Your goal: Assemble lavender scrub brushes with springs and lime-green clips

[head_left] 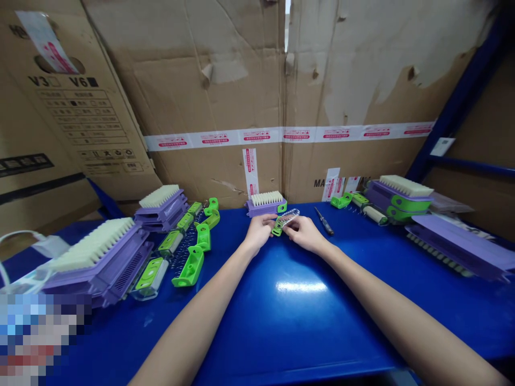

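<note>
One blue table (281, 332) spreads beneath a left hand (258, 234) and a right hand (306, 234), which meet in front of a purple brush (266, 203), both pinching a small green-and-clear piece (277, 229) between them. The step appears to be fitting or parting its sections; the next move likely calls for steady, close alignment. Pixelation masks the lower left corner; the hands hide the piece's edges.
</note>
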